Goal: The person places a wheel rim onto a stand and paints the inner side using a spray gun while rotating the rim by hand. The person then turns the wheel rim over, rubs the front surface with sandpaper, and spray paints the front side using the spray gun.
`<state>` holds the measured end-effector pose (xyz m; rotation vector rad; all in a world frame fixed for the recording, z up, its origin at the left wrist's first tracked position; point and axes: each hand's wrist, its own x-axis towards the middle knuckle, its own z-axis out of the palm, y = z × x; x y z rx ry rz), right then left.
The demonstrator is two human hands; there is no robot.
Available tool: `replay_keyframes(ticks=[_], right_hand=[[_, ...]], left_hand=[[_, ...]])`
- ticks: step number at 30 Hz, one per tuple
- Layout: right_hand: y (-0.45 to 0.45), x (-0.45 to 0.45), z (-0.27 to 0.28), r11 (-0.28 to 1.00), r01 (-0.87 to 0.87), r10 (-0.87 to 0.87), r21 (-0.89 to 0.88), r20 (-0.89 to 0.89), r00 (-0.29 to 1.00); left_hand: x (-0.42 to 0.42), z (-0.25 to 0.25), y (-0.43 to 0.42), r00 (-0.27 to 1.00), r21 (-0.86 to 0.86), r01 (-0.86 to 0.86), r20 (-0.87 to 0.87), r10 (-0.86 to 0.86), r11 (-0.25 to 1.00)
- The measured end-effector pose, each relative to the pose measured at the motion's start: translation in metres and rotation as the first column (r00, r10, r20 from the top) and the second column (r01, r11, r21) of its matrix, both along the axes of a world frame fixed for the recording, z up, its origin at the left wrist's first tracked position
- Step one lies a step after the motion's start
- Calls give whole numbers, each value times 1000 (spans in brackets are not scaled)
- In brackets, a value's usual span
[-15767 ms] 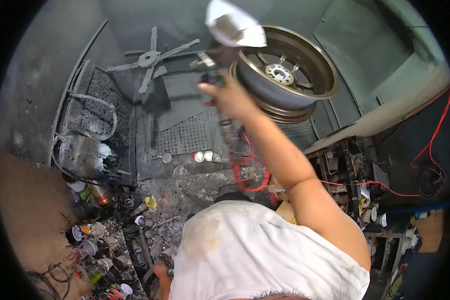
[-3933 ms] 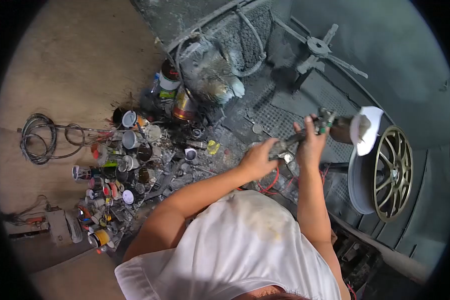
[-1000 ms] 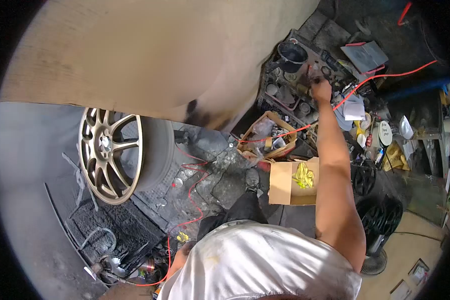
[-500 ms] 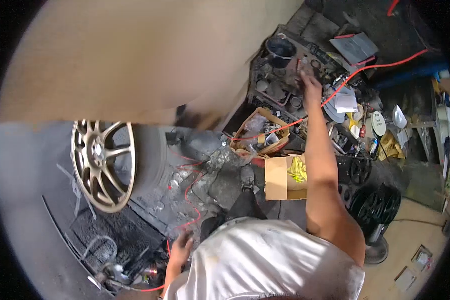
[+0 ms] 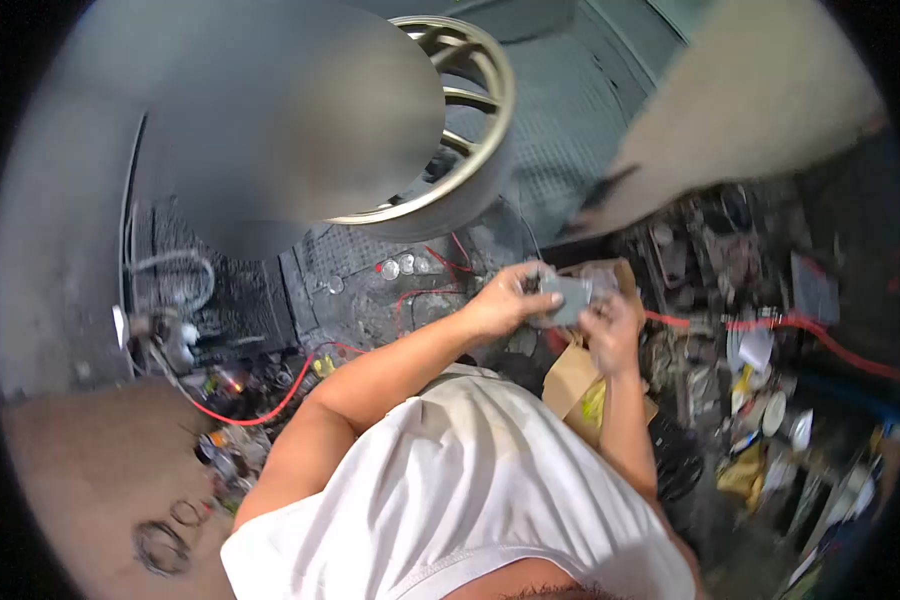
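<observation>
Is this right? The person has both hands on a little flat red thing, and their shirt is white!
Nearly! The little flat thing is grey, not red; look in the head view. The left hand and right hand are on it, and the shirt is white.

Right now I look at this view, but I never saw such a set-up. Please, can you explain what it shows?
There is no robot here: a person in a white shirt works with bare hands, seen from a camera worn on the head. The left hand holds a flat grey piece; the right hand's fingers are at its other edge. Ahead is a bronze-coloured spoked wheel, partly hidden by something blurred. Small round pieces lie on the dark floor. Near the right hand is an open cardboard box with yellow material inside. A red hose curves at the lower left.
</observation>
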<state>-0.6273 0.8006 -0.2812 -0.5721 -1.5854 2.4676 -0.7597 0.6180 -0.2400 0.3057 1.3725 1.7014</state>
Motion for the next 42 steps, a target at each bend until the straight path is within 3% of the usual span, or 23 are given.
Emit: replay_keyframes(ticks=[1,2,3,6,8,9,11,13,14,17,18,20,24,28,31,35,39,42], right_hand=[[-6,0,0,989,-145,141,-31,-85,986],[-24,-2,19,965,-211,189,-156,-142,972],[-34,-9,36,933,-332,314,-137,-141,939],[-69,-28,44,890,-430,419,-150,-103,902],[-85,-44,43,885,-458,461,85,-19,887],[-86,-58,48,882,-461,464,99,-9,886],[-83,-102,72,858,-279,303,432,14,953],[-98,-174,138,528,-242,269,814,110,957],[-99,-211,141,370,-151,334,917,20,942],[-119,-320,154,-107,88,449,990,-31,893],[-120,-358,149,-136,80,454,987,-10,891],[-114,-413,124,-437,79,562,896,203,802],[-118,-410,127,-651,-58,499,757,484,719],[-123,-443,126,-727,-34,454,686,517,726],[-128,-466,121,-717,-45,469,695,529,708],[-126,-424,136,-672,-158,489,723,594,638],[-131,-468,126,-722,6,544,692,562,623],[-125,-467,125,-705,-19,576,708,588,568]], left_hand=[[-2,3,-14,1000,56,13,-14,-12,998],[-8,12,-31,985,18,92,-150,-89,996],[-12,21,-49,946,-37,171,-274,-175,985],[-15,36,-87,967,-17,184,-179,-184,983],[-24,45,-112,939,-40,79,-334,-87,996],[-31,47,-125,931,-70,4,-364,-29,998],[-61,55,-157,772,-28,-144,-628,95,989],[-103,75,-193,609,-51,-251,-784,117,967],[-123,74,-210,402,-24,-350,-907,127,936],[-191,79,-245,138,28,-485,-985,108,874],[-209,77,-253,94,31,-515,-991,92,857],[-237,68,-265,70,7,-535,-996,52,845],[-262,57,-275,173,-65,-511,-985,28,857],[-267,47,-277,158,-107,-483,-987,-34,869],[-269,46,-279,180,-129,-485,-983,-45,865],[-273,44,-280,230,-175,-461,-970,-73,870],[-277,47,-285,203,-132,-480,-978,-36,867],[-277,46,-287,220,-125,-464,-975,-22,877]])
